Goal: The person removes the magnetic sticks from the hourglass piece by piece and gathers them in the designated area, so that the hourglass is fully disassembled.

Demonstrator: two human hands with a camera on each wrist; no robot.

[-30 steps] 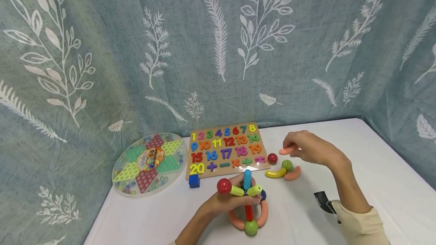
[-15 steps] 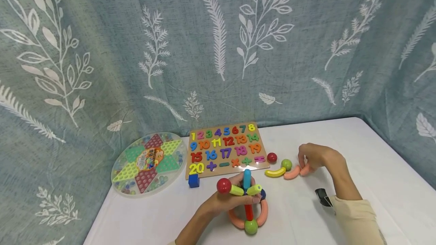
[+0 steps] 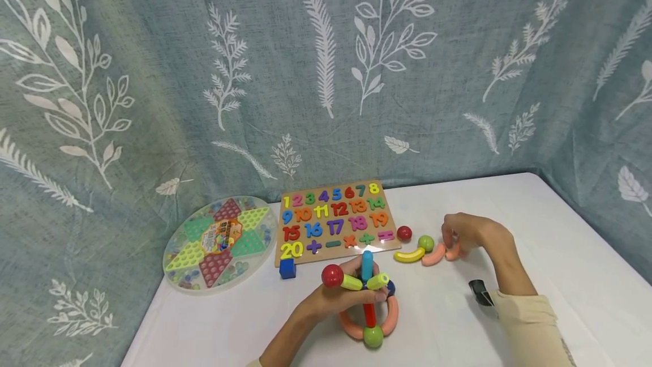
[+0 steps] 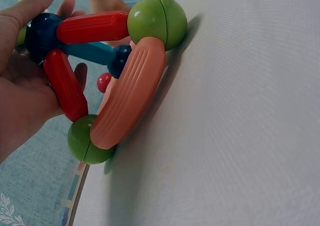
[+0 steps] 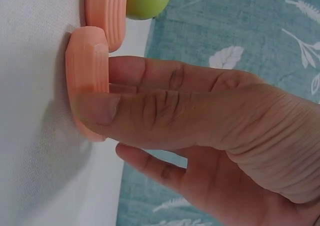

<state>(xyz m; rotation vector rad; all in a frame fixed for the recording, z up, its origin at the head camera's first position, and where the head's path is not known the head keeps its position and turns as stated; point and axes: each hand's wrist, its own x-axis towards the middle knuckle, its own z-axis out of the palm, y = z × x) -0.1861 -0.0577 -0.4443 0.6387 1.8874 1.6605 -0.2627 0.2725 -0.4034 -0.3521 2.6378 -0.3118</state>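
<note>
My left hand grips a magnetic ball-and-rod frame with red rods, a light blue rod, yellow-green rods and a red ball. Its base has salmon curved rods and green balls, low over the white table. In the right wrist view, my right hand pinches a salmon curved rod between thumb and fingers at the tabletop. One end of it meets a second salmon curved rod. Beyond that lie a green ball and a yellow curved rod.
A loose red ball lies by the corner of a wooden number board. Left of the board is a round clear-cased star game board, with a blue cube nearby. A patterned curtain hangs behind the table.
My right hand has come down and right, bringing the salmon curved rod from above the green ball to the table beside the other salmon rod. My left hand keeps its grip on the frame.
</note>
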